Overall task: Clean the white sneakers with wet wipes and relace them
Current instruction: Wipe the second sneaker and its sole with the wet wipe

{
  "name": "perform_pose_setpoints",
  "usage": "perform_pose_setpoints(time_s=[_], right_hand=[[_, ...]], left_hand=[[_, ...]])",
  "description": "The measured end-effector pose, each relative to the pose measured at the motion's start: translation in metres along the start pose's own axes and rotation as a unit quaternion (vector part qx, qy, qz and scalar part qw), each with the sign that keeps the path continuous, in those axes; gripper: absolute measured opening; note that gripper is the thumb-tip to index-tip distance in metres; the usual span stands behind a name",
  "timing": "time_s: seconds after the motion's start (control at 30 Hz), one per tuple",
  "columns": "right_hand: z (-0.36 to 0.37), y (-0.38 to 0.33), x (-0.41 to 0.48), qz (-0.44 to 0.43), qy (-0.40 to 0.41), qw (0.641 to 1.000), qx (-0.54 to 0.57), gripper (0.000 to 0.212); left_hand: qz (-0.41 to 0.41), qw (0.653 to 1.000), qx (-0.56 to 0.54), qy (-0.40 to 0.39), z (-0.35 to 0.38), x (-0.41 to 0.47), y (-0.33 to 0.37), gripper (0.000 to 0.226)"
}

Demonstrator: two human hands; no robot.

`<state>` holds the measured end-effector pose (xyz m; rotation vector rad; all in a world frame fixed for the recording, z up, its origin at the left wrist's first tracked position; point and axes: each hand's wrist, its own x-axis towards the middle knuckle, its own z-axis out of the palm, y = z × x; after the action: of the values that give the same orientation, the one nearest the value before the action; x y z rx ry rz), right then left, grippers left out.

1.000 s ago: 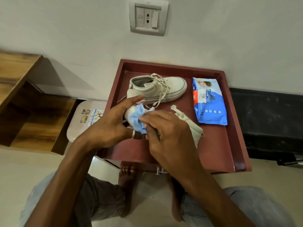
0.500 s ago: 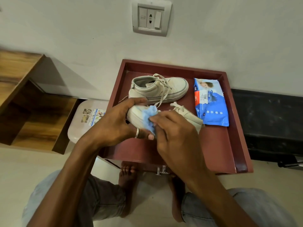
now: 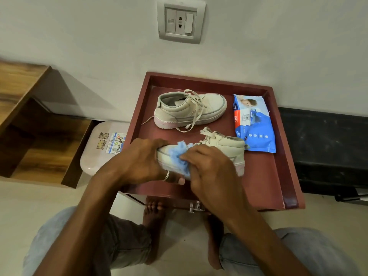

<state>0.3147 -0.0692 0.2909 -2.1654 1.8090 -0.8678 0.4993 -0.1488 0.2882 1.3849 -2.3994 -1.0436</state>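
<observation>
Now the left hand (image 3: 143,162) grips the toe of the near sneaker (image 3: 227,148), fingers curled over it. The right hand (image 3: 211,172) pinches the blue wipe (image 3: 180,156) against the toe side. Compared with a second ago, this sneaker lies flatter on the table (image 3: 278,176), and wiping has probably reached the sole edge. Behind it stands the second sneaker (image 3: 189,110), still laced, with the wipes pack (image 3: 253,124) to the rear right.
</observation>
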Motion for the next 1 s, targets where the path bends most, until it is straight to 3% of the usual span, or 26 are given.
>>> perform_pose_setpoints(time_s=[0.13, 0.23, 0.43, 0.6, 0.77, 0.87, 1.0], right_hand=[[0.018, -0.018, -0.001, -0.068, -0.046, 0.996, 0.046, 0.033], [0.003, 0.005, -0.003, -0.031, -0.058, 0.998, 0.001, 0.031], [-0.016, 0.033, -0.003, 0.033, 0.002, 0.998, -0.05, 0.027], [0.009, 0.007, -0.017, -0.043, -0.074, 0.995, -0.042, 0.035], [0.009, 0.025, -0.011, -0.01, -0.065, 0.996, -0.056, 0.038], [0.009, 0.024, -0.01, -0.015, -0.068, 0.996, -0.059, 0.039], [0.013, 0.024, -0.01, -0.019, -0.042, 0.997, -0.069, 0.038]], left_hand=[[0.037, 0.998, 0.039, -0.019, 0.002, 0.001, -0.005, 0.065], [-0.024, 0.998, 0.015, -0.051, -0.002, 0.003, -0.005, 0.058], [-0.061, 0.993, -0.024, -0.093, -0.004, 0.009, -0.006, 0.088], [-0.055, 0.988, 0.035, -0.143, -0.001, 0.011, -0.013, 0.092], [-0.085, 0.98, 0.008, -0.181, -0.006, 0.012, -0.016, 0.106], [-0.095, 0.976, -0.01, -0.197, -0.003, 0.014, -0.014, 0.108], [-0.085, 0.977, 0.004, -0.194, 0.01, 0.022, -0.006, 0.09]])
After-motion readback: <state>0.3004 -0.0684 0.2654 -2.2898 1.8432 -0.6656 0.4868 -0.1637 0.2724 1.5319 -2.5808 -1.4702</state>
